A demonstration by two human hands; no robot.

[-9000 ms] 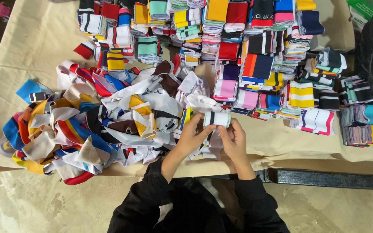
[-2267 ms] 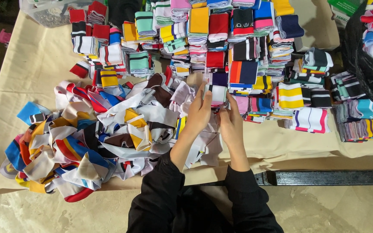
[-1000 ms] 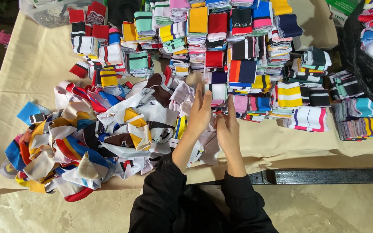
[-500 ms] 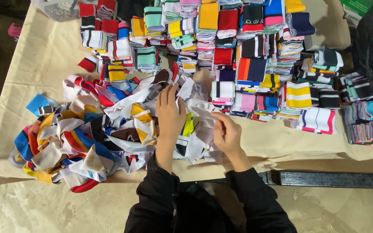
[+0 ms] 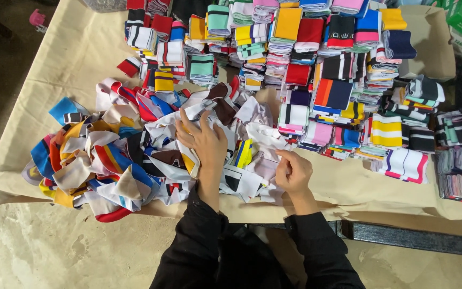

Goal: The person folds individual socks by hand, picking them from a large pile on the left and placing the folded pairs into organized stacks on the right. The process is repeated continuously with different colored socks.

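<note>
Hands: left hand [image 5: 205,142] spread flat on loose cloth pile [image 5: 135,155], right hand [image 5: 293,171] seemingly pinching white piece [image 5: 266,160], folded stacks [image 5: 316,69] behind.

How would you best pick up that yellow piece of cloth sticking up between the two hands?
Pinch the yellow piece by its raised upper fold, coming from above. It stands half on edge among flat white pieces, so its top is free while its lower end is buried. The left hand lies flat on the pile beside it; the right hand rests nearer the table edge.

Left hand [image 5: 205,142] lies flat, fingers spread; right hand [image 5: 293,172] loosely curled.
</note>
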